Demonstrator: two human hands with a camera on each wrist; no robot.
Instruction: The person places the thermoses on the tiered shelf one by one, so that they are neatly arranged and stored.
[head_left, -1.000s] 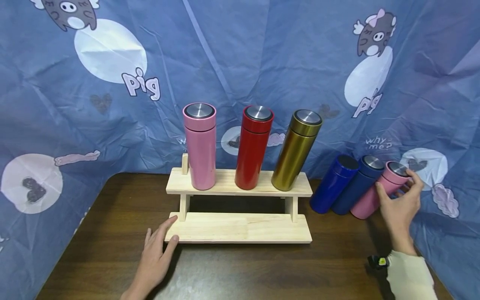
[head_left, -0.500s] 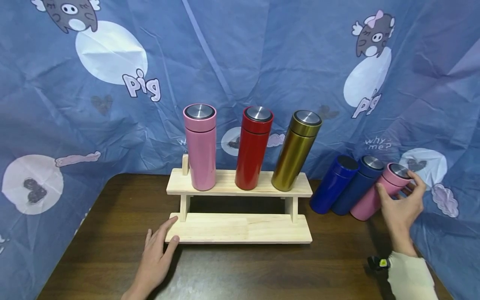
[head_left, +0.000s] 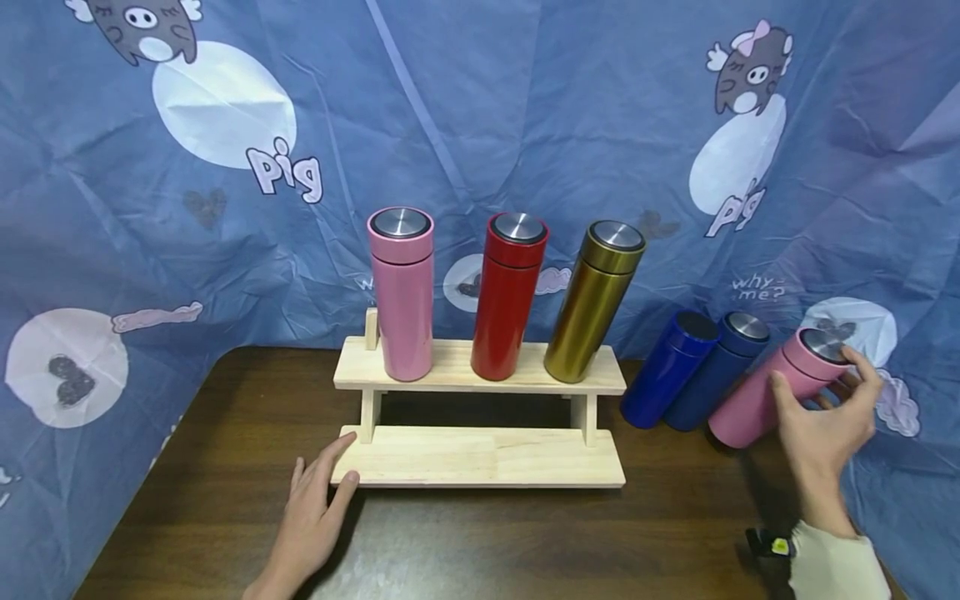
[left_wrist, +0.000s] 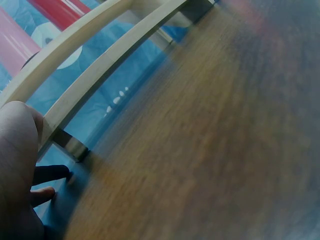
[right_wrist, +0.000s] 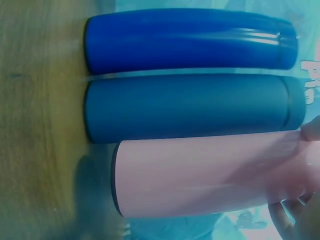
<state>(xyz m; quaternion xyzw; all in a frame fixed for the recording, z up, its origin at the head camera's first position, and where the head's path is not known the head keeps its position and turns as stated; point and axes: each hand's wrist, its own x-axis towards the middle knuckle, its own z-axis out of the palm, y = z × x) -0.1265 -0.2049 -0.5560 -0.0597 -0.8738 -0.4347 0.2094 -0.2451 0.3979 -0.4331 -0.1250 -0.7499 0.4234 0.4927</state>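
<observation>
Near its lid, my right hand [head_left: 828, 429] grips a pink thermos [head_left: 776, 387], fingers and thumb around it. In the right wrist view the base of this pink thermos [right_wrist: 200, 175] is off the wood, with a shadow below. Just left of it stand a navy thermos [head_left: 716, 375] and a bright blue thermos [head_left: 667, 371], side by side on the table. My left hand [head_left: 311, 508] touches the left end of the lower step of a wooden two-step rack [head_left: 480, 457], thumb and index finger spread apart. In the left wrist view, part of that hand [left_wrist: 20, 150] shows beside the rack.
Another pink thermos [head_left: 405, 317], a red thermos [head_left: 506, 317] and a gold thermos [head_left: 592, 312] stand upright along the rack's upper step. Behind the brown table [head_left: 525, 542] hangs a blue printed cloth [head_left: 480, 108], which also borders both sides.
My right hand has raised the pink thermos slightly and drawn it right, away from the navy one. My left hand and the rack have stayed put.
</observation>
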